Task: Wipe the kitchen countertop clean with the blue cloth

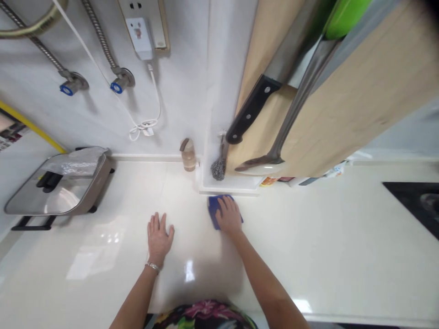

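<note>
My right hand (228, 215) lies palm down on a folded blue cloth (213, 211), pressing it onto the glossy white countertop (308, 246) near the back wall. Its fingers are stretched flat over the cloth. A little to the left, my left hand (159, 237) rests flat on the bare counter with fingers together and extended, a bracelet at the wrist. It holds nothing.
A metal appliance (58, 187) with a shiny lid stands at the left. A small brown bottle (188, 155) and a steel scourer (218, 168) sit by the wall corner. Overhead hang wooden boards (343, 105), a black-handled knife (250, 109) and a ladle (291, 119). A black hob (414, 201) is at right.
</note>
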`<control>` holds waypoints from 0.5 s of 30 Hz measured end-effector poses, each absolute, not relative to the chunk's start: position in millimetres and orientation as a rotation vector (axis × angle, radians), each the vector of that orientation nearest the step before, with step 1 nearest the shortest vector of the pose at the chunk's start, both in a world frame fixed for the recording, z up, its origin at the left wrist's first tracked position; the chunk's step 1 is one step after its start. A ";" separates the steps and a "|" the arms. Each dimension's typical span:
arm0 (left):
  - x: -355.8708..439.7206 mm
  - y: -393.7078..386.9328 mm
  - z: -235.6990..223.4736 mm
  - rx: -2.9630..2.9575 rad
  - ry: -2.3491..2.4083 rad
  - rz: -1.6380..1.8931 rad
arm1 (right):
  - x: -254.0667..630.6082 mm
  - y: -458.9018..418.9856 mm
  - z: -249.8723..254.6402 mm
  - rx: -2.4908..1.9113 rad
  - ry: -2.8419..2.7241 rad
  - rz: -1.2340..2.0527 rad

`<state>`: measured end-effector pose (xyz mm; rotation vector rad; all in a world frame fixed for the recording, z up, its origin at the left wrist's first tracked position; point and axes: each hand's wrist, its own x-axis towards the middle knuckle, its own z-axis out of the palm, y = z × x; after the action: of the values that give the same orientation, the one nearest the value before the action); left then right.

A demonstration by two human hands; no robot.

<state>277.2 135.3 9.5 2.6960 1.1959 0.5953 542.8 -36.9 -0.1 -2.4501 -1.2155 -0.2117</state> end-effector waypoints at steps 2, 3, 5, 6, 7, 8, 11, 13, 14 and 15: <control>277.1 135.3 8.6 2.679 1.194 0.594 | 554.8 -48.1 -2.3 -2.451 -1.240 -0.210; 277.0 135.3 8.1 2.674 1.193 0.594 | 560.0 -53.4 -3.5 -2.454 -1.245 -0.210; 276.8 135.5 7.2 2.674 1.196 0.594 | 569.3 -64.2 -6.2 -2.468 -1.239 -0.215; 276.6 135.5 6.8 2.678 1.200 0.594 | 573.8 -69.8 -7.8 -2.479 -1.229 -0.222; 276.5 135.5 6.4 2.683 1.205 0.593 | 578.5 -75.7 -9.4 -2.493 -1.215 -0.233; 276.5 135.5 6.2 2.688 1.208 0.594 | 583.4 -81.9 -11.2 -2.510 -1.198 -0.247; 276.4 135.3 5.7 2.698 1.207 0.604 | 600.0 -101.9 -16.7 -2.562 -1.146 -0.300; 276.7 135.3 5.5 2.697 1.203 0.613 | 611.2 -115.0 -19.4 -2.602 -1.103 -0.342; 276.9 135.4 5.5 2.694 1.202 0.619 | 616.2 -121.0 -20.4 -2.622 -1.079 -0.362; 277.1 135.4 5.5 2.690 1.200 0.624 | 620.5 -126.3 -20.9 -2.642 -1.051 -0.380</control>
<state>277.1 135.4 5.5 2.6903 1.2001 0.6242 620.5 -126.3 -20.9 -2.6422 -1.0515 -0.3800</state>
